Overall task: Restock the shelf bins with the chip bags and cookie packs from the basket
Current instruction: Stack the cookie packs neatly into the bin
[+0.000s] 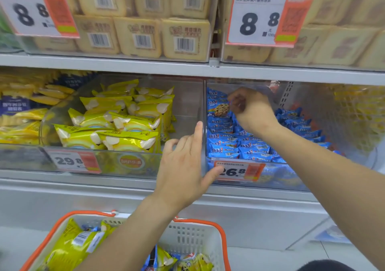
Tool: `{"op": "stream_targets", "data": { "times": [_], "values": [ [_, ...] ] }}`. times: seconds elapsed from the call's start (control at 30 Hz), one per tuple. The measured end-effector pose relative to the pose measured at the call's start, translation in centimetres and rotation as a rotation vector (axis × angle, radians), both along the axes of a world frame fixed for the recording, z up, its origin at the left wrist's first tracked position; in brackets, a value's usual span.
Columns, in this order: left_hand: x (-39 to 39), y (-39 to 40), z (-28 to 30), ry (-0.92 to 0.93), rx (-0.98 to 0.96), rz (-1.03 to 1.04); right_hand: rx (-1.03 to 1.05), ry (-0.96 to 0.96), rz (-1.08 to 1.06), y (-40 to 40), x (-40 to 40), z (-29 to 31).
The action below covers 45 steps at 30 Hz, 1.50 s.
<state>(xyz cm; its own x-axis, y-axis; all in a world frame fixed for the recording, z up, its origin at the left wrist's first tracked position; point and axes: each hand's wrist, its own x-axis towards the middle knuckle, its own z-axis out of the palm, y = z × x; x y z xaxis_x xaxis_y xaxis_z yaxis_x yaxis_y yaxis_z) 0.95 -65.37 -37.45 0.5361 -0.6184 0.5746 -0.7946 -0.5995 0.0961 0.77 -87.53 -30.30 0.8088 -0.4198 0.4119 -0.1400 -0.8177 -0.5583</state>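
Two clear shelf bins sit side by side. The left bin (183, 104) holds several yellow chip bags (116, 122). The right bin (260, 177) holds several blue cookie packs (250, 147). My right hand (252, 112) reaches into the right bin and pinches an upright blue cookie pack (218, 106) at the back left. My left hand (183, 166) rests on the front of the divider between the bins, index finger up along the wall, thumb against the right bin's front. The white basket (187, 237) with orange handles stands below, holding yellow chip bags (70, 247) and blue packs.
The upper shelf (125, 64) carries bins of beige biscuit packs (141, 37) with 8.8 price tags. Price tags 29.8 (73, 161) and 26.8 (235, 171) hang on the lower bins. More yellow and blue bags (20, 112) fill a bin at far left. Grey shelf base below.
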Motion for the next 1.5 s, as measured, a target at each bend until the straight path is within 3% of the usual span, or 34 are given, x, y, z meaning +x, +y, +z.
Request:
{"op": "stream_targets", "data": {
  "times": [0.07,0.13,0.23,0.3,0.4,0.5,0.6,0.8,0.97,1.1,1.23,1.5],
  "values": [
    [0.1,0.4,-0.2,0.023,-0.086,-0.083,-0.032,-0.051,0.065,2.0,-2.0,0.5],
    [-0.5,1.7,0.1,0.086,-0.302,-0.229,-0.041,-0.104,0.158,4.4,-4.0,0.6],
    [-2.4,5.4,-0.4,0.006,-0.539,-0.309,-0.082,-0.207,0.270,8.4,-6.4,-0.2],
    [-3.6,8.7,-2.6,0.168,-0.461,-0.297,-0.099,-0.260,0.342,11.3,-7.6,-1.6],
    [-4.9,13.9,-8.4,0.555,-0.217,-0.119,-0.062,-0.220,0.477,16.2,-8.7,-5.6],
    [-7.0,18.9,-13.7,0.856,-0.005,-0.031,-0.021,-0.015,0.621,20.3,-9.5,-11.3],
    [-9.5,22.9,-17.4,0.971,0.118,0.058,-0.015,0.278,0.660,23.0,-10.3,-17.6],
    [-13.4,25.4,-22.1,1.032,0.358,0.086,0.194,1.042,0.636,26.9,-13.4,-26.9],
    [-13.8,24.3,-22.6,0.871,0.701,0.078,0.343,1.369,0.611,29.5,-17.3,-31.8],
    [-14.1,24.6,-23.3,0.855,0.854,0.068,0.360,1.365,0.558,31.4,-18.6,-32.5],
    [-13.8,24.5,-23.4,0.930,0.849,0.085,0.371,1.286,0.488,32.6,-19.0,-33.3],
    [-13.7,24.6,-23.6,0.972,0.844,0.067,0.452,1.335,0.465,31.4,-17.3,-32.9]
  ]
}}
